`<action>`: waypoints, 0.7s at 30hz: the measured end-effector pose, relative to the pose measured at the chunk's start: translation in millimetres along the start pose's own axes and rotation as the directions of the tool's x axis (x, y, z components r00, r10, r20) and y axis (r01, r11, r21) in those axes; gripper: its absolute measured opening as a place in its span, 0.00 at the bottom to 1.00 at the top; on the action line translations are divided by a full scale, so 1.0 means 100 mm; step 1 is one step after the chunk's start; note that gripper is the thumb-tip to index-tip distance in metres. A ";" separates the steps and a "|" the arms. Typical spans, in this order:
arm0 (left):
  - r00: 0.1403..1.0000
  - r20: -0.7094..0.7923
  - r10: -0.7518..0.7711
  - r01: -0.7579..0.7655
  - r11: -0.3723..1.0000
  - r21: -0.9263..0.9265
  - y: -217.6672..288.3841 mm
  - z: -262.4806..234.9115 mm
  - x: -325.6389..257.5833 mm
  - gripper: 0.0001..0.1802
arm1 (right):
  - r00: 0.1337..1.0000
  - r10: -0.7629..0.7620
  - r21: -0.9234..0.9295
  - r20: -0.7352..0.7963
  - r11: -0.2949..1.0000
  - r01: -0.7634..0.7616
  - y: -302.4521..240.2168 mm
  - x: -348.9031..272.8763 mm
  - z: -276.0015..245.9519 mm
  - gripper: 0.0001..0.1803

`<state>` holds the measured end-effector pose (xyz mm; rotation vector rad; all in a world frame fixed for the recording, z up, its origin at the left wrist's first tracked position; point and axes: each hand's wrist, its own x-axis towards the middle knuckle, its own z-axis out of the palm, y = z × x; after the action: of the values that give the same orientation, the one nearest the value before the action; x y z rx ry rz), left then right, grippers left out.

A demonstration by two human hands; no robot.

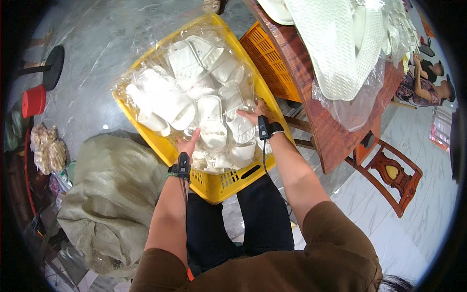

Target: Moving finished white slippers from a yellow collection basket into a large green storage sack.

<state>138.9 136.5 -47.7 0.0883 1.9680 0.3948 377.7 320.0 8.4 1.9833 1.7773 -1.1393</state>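
Observation:
A yellow plastic crate point(217, 191) is heaped with white slide slippers point(212, 117) in clear plastic bags. Into its near left part reaches my left hand point(188, 143), thumb stretched out beside the slippers, the other fingers partly hidden along the crate's side. My right hand point(257, 115) rests at the right of the heap, thumb and fingers spread, touching a bagged slipper point(241, 127). Neither hand is visibly closed round a slipper. Both wrists carry small black devices with cables.
At the right, a brown wooden table point(333, 141) bears more bagged white slippers point(335, 53). An orange-yellow crate point(272, 61) stands beside it. A large grey-green sack point(112, 194) lies at the left. Further right are a wooden chair point(394, 173) and a seated person point(418, 87).

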 end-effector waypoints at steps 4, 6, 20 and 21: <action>0.999 0.051 0.001 0.000 1.000 -0.012 -0.21 0.06 0.48 0.72 | 0.991 0.075 0.047 0.115 0.996 -0.081 0.07 0.13 -0.07 0.63; 0.993 0.037 0.116 -0.118 0.992 0.041 -0.29 0.08 0.65 0.69 | 0.977 0.009 0.017 0.213 1.000 -0.013 0.09 0.18 -0.10 0.60; 0.873 0.320 0.367 -0.216 0.881 -0.421 -0.35 -0.02 0.21 0.47 | 0.938 -0.148 0.088 0.313 0.988 0.127 0.46 0.53 0.37 0.69; 0.881 0.309 0.358 -0.218 0.887 -0.407 -0.33 -0.05 0.18 0.46 | 0.930 -0.268 0.273 0.252 0.941 0.198 0.54 0.50 0.38 0.69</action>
<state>130.7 108.1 -71.6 0.2129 1.4726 0.8713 410.2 319.8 -67.3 1.6426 1.8255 -1.7010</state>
